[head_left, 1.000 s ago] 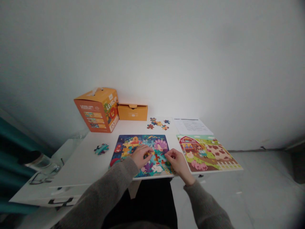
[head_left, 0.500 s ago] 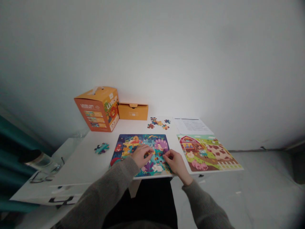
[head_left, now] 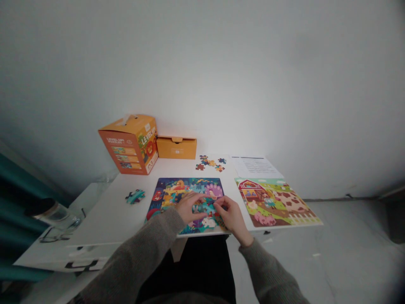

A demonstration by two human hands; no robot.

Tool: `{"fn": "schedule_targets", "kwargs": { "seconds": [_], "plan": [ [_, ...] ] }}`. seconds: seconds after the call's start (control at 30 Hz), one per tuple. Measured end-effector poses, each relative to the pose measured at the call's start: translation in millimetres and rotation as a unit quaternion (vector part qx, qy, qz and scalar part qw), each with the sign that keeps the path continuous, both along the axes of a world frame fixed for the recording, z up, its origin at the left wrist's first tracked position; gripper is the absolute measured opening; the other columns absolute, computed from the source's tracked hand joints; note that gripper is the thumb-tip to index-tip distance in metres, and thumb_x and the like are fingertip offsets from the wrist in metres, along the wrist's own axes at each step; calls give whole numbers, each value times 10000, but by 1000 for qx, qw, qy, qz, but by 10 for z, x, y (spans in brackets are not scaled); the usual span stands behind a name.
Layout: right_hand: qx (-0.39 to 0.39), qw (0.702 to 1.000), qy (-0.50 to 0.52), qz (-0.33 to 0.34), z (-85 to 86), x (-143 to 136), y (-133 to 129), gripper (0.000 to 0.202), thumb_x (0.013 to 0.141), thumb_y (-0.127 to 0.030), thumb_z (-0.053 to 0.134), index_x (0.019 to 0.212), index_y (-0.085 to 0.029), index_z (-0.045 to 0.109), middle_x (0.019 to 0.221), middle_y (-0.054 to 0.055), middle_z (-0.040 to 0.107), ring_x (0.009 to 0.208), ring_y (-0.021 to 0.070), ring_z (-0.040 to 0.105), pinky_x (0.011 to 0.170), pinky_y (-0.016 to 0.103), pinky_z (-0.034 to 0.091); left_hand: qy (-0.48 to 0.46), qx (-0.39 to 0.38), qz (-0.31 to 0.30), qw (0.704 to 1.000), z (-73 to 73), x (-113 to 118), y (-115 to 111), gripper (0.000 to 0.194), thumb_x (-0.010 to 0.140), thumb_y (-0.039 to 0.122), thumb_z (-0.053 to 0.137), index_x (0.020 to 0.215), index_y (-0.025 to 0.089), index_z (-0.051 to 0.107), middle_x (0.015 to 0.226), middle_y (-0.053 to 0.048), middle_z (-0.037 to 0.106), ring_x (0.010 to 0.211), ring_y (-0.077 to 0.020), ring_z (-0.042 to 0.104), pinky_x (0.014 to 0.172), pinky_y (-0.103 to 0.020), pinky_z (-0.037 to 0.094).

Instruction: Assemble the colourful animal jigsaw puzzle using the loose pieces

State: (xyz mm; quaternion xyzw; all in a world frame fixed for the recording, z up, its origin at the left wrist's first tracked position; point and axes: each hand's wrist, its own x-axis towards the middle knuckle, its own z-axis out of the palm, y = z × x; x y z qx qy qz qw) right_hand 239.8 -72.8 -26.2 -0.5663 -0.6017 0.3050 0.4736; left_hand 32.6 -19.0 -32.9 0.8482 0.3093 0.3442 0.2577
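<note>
A colourful jigsaw puzzle [head_left: 207,223] with animals on it lies in front of me at the table's near edge, its middle partly hidden by my hands. My left hand [head_left: 190,207] rests over the centre of the puzzle, fingers stretched out and thumb held apart, with nothing visible in it. At the puzzle's right side, my right hand [head_left: 232,214] is closed in a pinch, fingertips down at the picture. Whatever is between those fingertips is too small to make out.
Loose puzzle pieces [head_left: 135,196] lie left of the puzzle, and several more pieces [head_left: 211,163] behind it. A farm picture [head_left: 278,202] and a printed sheet [head_left: 257,167] are on the right. An orange puzzle box [head_left: 129,145] and a smaller box [head_left: 177,148] stand at the back.
My left hand has spread its thumb and fingers wider, uncovering part of the puzzle between them. My right hand has shifted slightly left and up, still pinched.
</note>
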Motion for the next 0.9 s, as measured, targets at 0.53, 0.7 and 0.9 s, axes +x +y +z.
{"fn": "schedule_targets", "kwargs": {
  "seconds": [0.53,0.7,0.9],
  "plan": [
    [55,997,13,-44,36,476,207,285,918,-426,530,1032,-193,648,857,58,703,825,212,646,793,344,495,-341,-248,129,898,-75,-45,228,427,716,382,783,1015,194,543,642,60,603,609,-123,604,614,-235,468],
    [32,999,-4,-40,-62,536,141,272,917,-391,501,1016,-185,649,859,60,696,838,218,641,795,344,487,-332,-229,113,908,-78,-52,223,472,790,347,716,1202,173,564,649,62,573,648,-123,600,659,-248,478],
    [17,998,-45,-52,-128,509,85,275,917,-383,489,997,-186,663,857,61,708,826,225,649,747,330,489,-330,-255,115,902,-69,-31,209,462,748,394,745,1106,207,521,617,81,554,653,-138,634,656,-248,478]
  ]
}}
